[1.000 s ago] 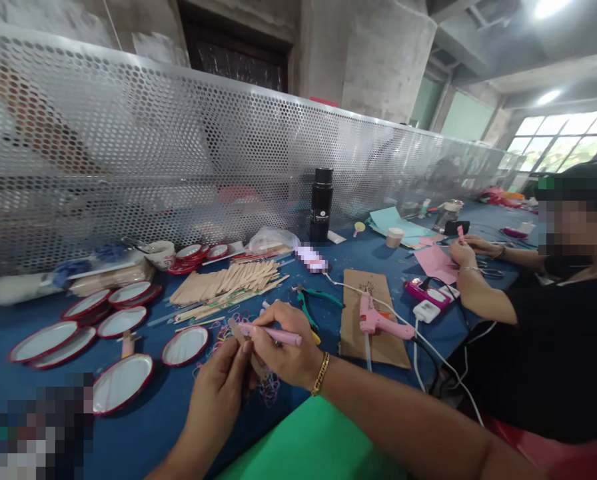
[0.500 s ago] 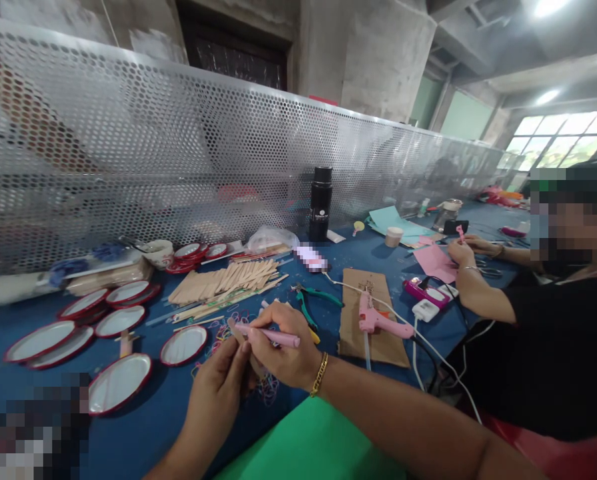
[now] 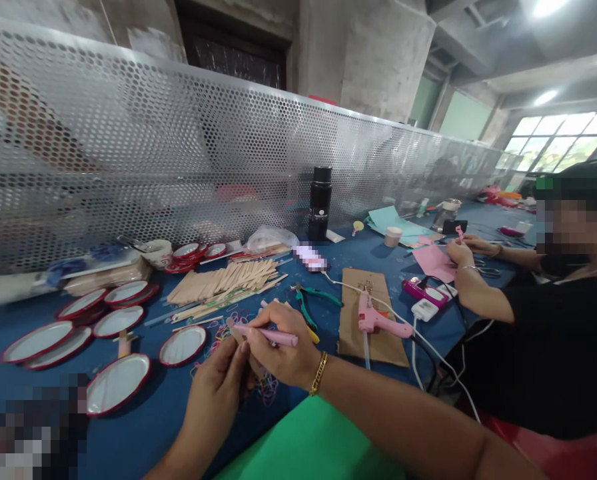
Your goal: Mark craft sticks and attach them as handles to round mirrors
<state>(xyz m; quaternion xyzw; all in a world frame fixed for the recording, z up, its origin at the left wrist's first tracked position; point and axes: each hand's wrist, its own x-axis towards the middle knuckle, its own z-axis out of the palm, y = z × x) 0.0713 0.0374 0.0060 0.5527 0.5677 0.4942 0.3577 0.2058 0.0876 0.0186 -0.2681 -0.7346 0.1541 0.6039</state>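
Pinched shut: right hand (image 3: 284, 359) closed on pen (image 3: 272, 335), left hand (image 3: 218, 390) on stick (image 3: 235, 331) just beside. Stick looked light, stiff, thin; best held low.

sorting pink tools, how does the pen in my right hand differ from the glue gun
The pen is slim and straight; the glue gun is bulkier and pistol-shaped. The pen is gripped in the right hand, by the wooden stick in the left hand; the glue gun lies unheld on cardboard. Both are pink.
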